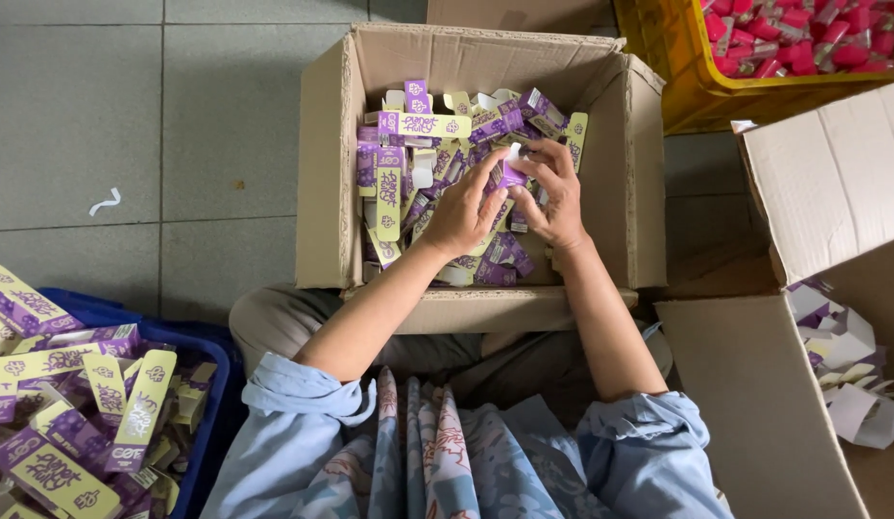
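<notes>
Head camera, looking steeply down, seemingly close

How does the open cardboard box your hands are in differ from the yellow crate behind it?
The cardboard box is brown, with flaps open, and holds purple and pale-yellow cartons; the yellow crate is plastic and holds small pink items. Both hands work on one purple carton over the cardboard box; none are at the yellow crate. Both stand on the floor.

A small purple carton [511, 173] with a white open flap at its top is held upright between the fingertips of the left hand [463, 213] and the right hand [554, 192]. It is kept just above a loose heap of like purple and pale yellow cartons [418, 183], inside an open cardboard box [324, 163] on the floor.
</notes>
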